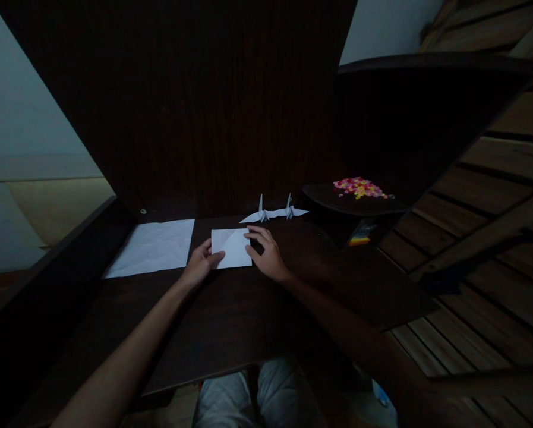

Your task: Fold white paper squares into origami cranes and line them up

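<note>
Pinching its left edge, the left hand (199, 263) lays its thumb over the face of a folded square of white paper (233, 248), its fingers at the side and partly hidden. The right hand (269, 254) curves around the opposite edge, thumb and fingertips spread apart and touching the paper near its upper right corner; whether they grip or merely steady it, I cannot tell. The square is between the two hands, at the dark wooden tabletop (213, 324), just in front of two origami cranes (263, 216) and to the right of a larger, faintly wrinkled white sheet (153, 246). Whether it lies wholly flat on the wood is unclear.

It should handle as something very light, with little slip under dry fingers. Slanting edges and tonal changes on its face suggest several layers, so it is probably stiffer than a single sheet, yet easily creased, dented or torn at a corner. The best hold is likely a soft thumb-and-finger pinch on opposite edges, catching all the layers together; squeezing the middle could leave unwanted marks, and a loose grip might let the flaps spread.
</note>
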The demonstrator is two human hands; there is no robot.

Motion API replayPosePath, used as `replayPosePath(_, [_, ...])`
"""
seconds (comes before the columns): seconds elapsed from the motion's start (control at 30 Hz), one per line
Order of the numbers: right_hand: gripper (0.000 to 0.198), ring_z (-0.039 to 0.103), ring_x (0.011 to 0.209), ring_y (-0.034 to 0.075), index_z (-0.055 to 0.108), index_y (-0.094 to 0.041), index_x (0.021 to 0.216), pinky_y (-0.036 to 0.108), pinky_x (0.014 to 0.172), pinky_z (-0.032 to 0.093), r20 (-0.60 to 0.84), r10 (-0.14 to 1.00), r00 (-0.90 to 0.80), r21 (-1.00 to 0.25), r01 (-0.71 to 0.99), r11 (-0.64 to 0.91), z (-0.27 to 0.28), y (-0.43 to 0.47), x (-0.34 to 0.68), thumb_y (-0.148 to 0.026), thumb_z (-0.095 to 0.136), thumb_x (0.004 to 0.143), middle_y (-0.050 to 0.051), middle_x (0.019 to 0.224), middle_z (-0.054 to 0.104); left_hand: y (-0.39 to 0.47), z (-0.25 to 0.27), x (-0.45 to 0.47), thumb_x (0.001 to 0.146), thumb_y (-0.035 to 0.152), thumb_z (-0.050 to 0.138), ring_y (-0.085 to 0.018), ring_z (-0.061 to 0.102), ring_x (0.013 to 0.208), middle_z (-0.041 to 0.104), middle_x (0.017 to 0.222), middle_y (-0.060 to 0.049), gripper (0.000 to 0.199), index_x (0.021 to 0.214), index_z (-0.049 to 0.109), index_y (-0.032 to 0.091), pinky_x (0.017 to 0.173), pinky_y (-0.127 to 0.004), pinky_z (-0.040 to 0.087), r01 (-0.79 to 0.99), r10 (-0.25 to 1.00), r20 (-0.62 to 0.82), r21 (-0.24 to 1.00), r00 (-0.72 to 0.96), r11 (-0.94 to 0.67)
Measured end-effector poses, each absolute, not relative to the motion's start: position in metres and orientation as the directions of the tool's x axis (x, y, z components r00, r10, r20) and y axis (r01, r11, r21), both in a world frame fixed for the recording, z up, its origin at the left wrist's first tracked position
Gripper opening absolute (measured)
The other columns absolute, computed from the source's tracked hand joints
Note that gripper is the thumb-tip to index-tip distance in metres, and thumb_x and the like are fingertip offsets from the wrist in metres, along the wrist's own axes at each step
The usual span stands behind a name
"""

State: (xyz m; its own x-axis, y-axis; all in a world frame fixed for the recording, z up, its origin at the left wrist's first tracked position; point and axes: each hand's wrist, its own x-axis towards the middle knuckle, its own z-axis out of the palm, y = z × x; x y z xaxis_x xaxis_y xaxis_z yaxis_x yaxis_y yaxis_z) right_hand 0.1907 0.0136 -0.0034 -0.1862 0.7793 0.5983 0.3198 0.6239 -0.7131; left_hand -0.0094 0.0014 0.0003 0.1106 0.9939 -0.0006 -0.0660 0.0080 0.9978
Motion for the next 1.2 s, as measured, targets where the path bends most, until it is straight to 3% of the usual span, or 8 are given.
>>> replayPosePath(0.1, [0.032,0.053,0.114,0.021,0.062,-0.024,0.11,0.036,0.092,0.047,0.538,0.835,-0.117,-0.803,0.232,0.549,-0.008,0.02,0.191,-0.019,0.06,0.078,0.009,0.128,0.052,0.0,0.0,-0.01,0.067,0.03,0.073,-0.024,0.069,0.083,0.072,0.097,-0.009,0.052,0.114,0.058,0.014,0.078,-0.037,0.052,-0.075,0.989,-0.051,0.995,0.14,0.062])
replayPosePath(0.17, [0.036,0.056,0.105,0.019,0.06,-0.024,0.111,0.033,0.084,0.05,0.468,0.88,-0.083,-0.862,0.178,0.475,-0.013,0.025,0.191,-0.02,0.063,0.075,0.008,0.126,0.052,0.0,0.001,-0.011,0.066,0.029,0.074,-0.024,0.069,0.082,0.073,0.094,-0.009,0.052,0.113,0.06,0.014,0.078,-0.037,0.052,-0.059,0.982,-0.079,0.994,0.172,0.091])
replayPosePath(0.27, [0.039,0.059,0.098,0.018,0.059,-0.023,0.108,0.032,0.08,0.051,0.304,0.948,-0.093,-0.948,0.066,0.31,-0.018,0.032,0.191,-0.02,0.066,0.07,0.007,0.121,0.056,-0.001,0.001,-0.012,0.066,0.027,0.073,-0.024,0.069,0.082,0.073,0.093,-0.008,0.051,0.114,0.061,0.015,0.077,-0.037,0.052,-0.004,0.969,-0.12,0.992,0.214,0.124])
replayPosePath(0.4, [0.034,0.062,0.095,0.018,0.061,-0.019,0.096,0.033,0.083,0.05,0.126,0.969,-0.212,-0.992,-0.057,0.116,-0.018,0.035,0.191,-0.017,0.072,0.064,0.005,0.097,0.065,-0.001,0.001,-0.012,0.064,0.025,0.072,-0.025,0.069,0.082,0.074,0.091,-0.007,0.05,0.113,0.064,0.014,0.074,-0.036,0.051,0.043,0.961,-0.15,0.989,0.231,0.144])
replayPosePath(0.57, [0.03,0.064,0.082,0.015,0.063,-0.019,0.088,0.028,0.073,0.05,-0.002,0.98,-0.198,-0.997,-0.074,-0.017,-0.013,0.032,0.191,-0.013,0.074,0.061,0.002,0.085,0.067,0.0,0.0,-0.013,0.062,0.025,0.073,-0.026,0.069,0.082,0.074,0.089,-0.007,0.05,0.11,0.066,0.014,0.073,-0.036,0.05,0.042,0.958,-0.157,0.988,0.241,0.151])
replayPosePath(0.7, [0.024,0.063,0.071,0.015,0.065,-0.019,0.088,0.024,0.059,0.047,-0.119,0.945,-0.304,-0.991,-0.019,-0.131,-0.01,0.029,0.191,-0.019,0.073,0.065,0.001,0.08,0.068,0.0,0.0,-0.013,0.062,0.027,0.072,-0.027,0.068,0.081,0.074,0.088,-0.007,0.051,0.11,0.066,0.014,0.071,-0.036,0.05,0.061,0.962,-0.146,0.989,0.232,0.135])
replayPosePath(1.2, [0.02,0.063,0.065,0.016,0.068,-0.015,0.072,0.026,0.061,0.045,-0.036,0.952,-0.304,-0.996,-0.064,-0.058,-0.015,0.029,0.188,-0.03,0.077,0.061,0.002,0.07,0.069,-0.001,0.001,-0.013,0.068,0.034,0.072,-0.025,0.068,0.081,0.074,0.086,-0.006,0.044,0.108,0.07,0.016,0.075,-0.035,0.049,0.083,0.952,-0.144,0.989,0.271,0.126])
